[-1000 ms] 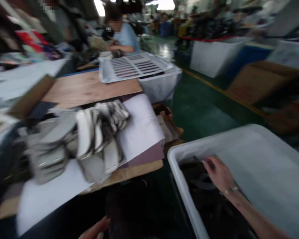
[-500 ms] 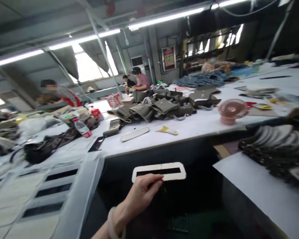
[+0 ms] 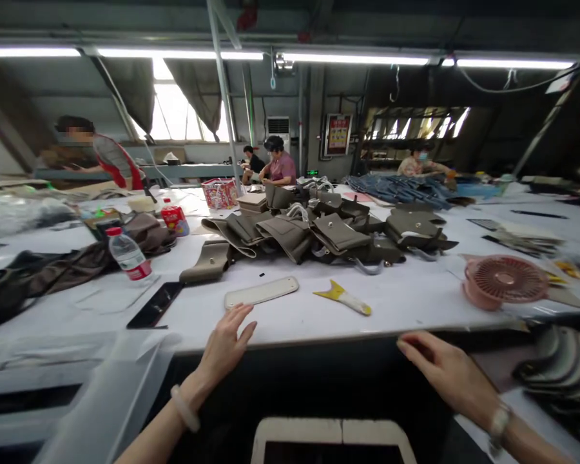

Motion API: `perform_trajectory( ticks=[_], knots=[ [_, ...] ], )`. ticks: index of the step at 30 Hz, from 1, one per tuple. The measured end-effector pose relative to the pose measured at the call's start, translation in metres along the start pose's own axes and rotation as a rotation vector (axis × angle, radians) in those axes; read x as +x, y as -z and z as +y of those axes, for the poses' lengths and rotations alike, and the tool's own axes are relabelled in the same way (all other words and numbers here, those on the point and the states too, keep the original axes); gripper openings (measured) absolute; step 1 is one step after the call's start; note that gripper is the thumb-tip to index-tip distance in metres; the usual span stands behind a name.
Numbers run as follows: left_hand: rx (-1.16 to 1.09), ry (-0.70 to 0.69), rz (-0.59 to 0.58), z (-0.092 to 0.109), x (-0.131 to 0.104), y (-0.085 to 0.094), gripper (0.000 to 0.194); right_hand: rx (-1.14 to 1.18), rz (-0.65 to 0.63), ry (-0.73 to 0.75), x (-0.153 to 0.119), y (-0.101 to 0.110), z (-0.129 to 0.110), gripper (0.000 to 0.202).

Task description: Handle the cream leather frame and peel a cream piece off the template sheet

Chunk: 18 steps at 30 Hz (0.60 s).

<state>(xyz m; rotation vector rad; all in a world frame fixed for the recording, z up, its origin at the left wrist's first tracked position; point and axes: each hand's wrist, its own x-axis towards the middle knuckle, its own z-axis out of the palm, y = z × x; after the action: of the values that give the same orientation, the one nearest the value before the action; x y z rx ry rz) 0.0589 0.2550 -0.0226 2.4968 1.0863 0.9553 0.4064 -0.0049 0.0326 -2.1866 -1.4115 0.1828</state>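
Note:
My left hand (image 3: pixel 226 345) lies flat on the front edge of a long white table (image 3: pixel 406 303), fingers apart, holding nothing. Just beyond its fingertips lies a long cream strip (image 3: pixel 261 292). My right hand (image 3: pixel 447 372) rests palm down at the table's front edge to the right, fingers spread, empty. A white rectangular frame with a dark slot (image 3: pixel 332 440) sits low between my arms, touched by neither hand. A yellow-handled scraper (image 3: pixel 344 298) lies on the table between the hands.
A heap of olive-grey bag parts (image 3: pixel 319 229) fills the table's middle. A pink fan (image 3: pixel 504 280), water bottle (image 3: pixel 128 256), dark strip (image 3: pixel 154 305) and brown fabric (image 3: pixel 53 270) lie around. Stacked soles (image 3: pixel 560 367) sit right; people work at far tables.
My left hand has let go of the white slotted frame and moved up onto the table edge. My right hand has come into view on the edge. The view has tilted and shifted.

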Motion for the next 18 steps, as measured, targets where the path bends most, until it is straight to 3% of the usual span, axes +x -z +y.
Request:
perform_trajectory(
  ticks=[4, 7, 9, 11, 13, 18],
  knots=[
    [0.075, -0.016, 0.02, -0.031, 0.044, -0.061, 0.055, -0.249, 0.045, -0.026, 0.161, -0.01, -0.048, 0.031],
    [0.233, 0.005, 0.029, -0.055, 0.048, -0.09, 0.065, -0.385, 0.062, -0.05, 0.274, -0.033, -0.069, 0.037],
    [0.381, -0.011, 0.033, -0.066, 0.043, -0.101, 0.07, -0.462, 0.036, -0.105, 0.329, -0.047, -0.072, 0.047],
    [0.479, -0.052, 0.043, -0.07, 0.037, -0.105, 0.073, -0.523, -0.034, -0.162, 0.365, -0.058, -0.068, 0.048],
    [0.525, -0.091, 0.052, -0.07, 0.033, -0.106, 0.076, -0.568, -0.125, -0.185, 0.383, -0.064, -0.06, 0.041],
    [0.532, -0.125, 0.085, -0.066, 0.038, -0.102, 0.072, -0.67, -0.233, -0.156, 0.382, -0.073, -0.061, 0.032]
  ],
)
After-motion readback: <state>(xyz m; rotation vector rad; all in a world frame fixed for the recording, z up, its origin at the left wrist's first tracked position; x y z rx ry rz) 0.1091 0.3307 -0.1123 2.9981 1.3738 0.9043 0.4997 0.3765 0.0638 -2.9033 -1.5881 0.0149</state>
